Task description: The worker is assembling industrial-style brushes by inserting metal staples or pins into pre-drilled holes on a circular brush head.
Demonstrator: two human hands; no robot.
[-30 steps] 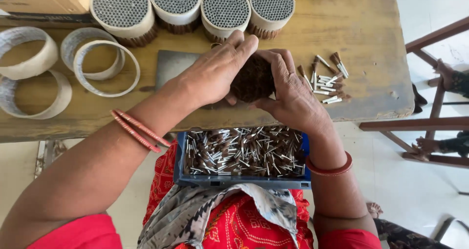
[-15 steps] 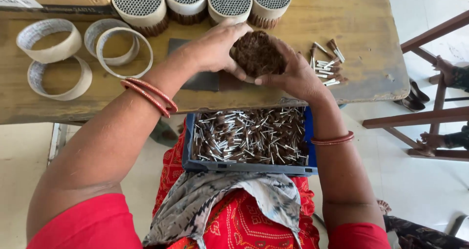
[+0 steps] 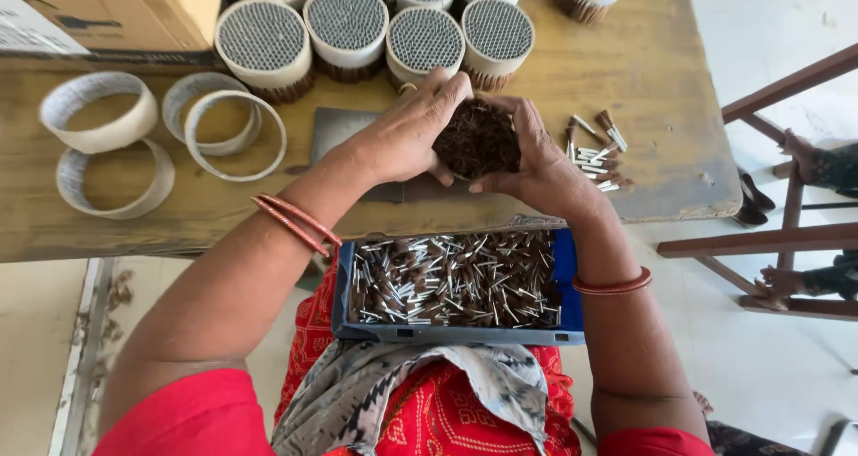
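Head view: both hands, left (image 3: 402,143) and right (image 3: 536,165), wrap their fingers around a brown bundle (image 3: 478,139). The blue tray (image 3: 567,268) holds many small sticks (image 3: 456,277).

Red sleeves (image 3: 179,416), red bangles (image 3: 295,223), patterned red dress (image 3: 447,411).

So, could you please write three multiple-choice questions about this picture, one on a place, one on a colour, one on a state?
1. Where is the blue tray of small sticks?
A. on the person's lap
B. on the table
C. on the floor

2. What colour are the bangles on the left wrist?
A. green
B. orange-red
C. silver

3. How is the dark brown bundle held?
A. lying free on the table
B. by the right hand alone
C. cupped between both hands

Answers: 1 A, it sits on red cloth below the table edge. 2 B, as seen. 3 C, left hand and right hand wrap it.
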